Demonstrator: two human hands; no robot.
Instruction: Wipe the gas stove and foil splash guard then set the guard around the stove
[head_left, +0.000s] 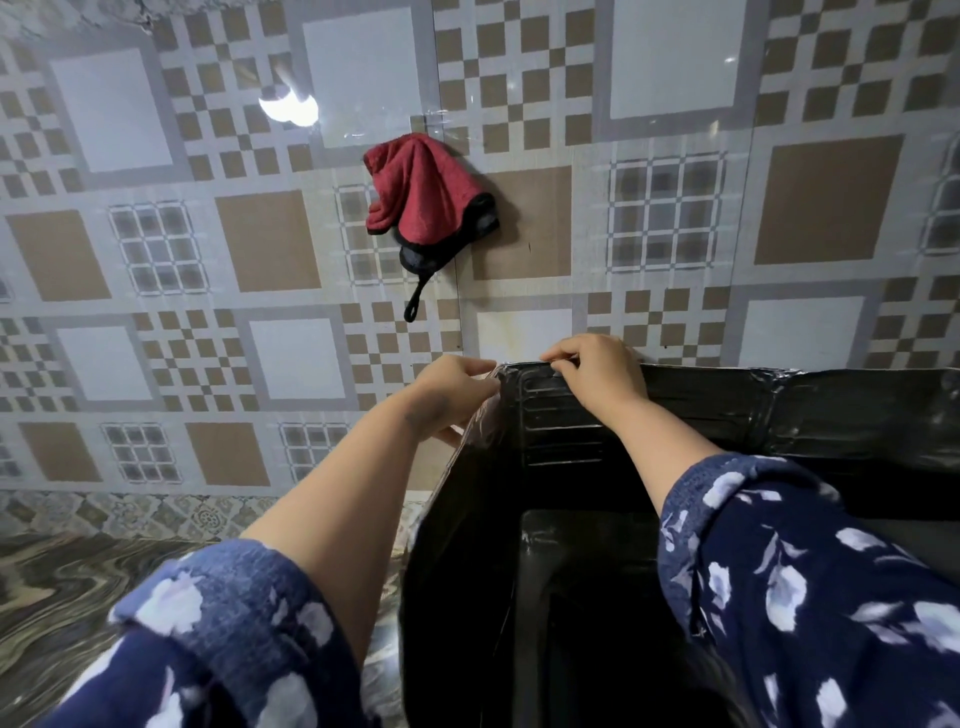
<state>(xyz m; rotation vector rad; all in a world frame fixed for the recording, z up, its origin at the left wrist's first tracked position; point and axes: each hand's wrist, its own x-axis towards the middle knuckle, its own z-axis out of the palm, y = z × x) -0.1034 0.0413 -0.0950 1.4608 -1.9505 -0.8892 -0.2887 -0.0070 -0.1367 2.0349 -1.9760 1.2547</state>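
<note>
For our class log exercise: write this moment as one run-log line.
stage: setting guard | left hand: gripping corner fold of splash guard | right hand: pinching its top edge | red cloth: hanging on wall

We see a bench with a swirled, marble-like pattern in greys and browns. On it stands the dark foil splash guard — upright, its back panel close against the tiled wall.
</note>
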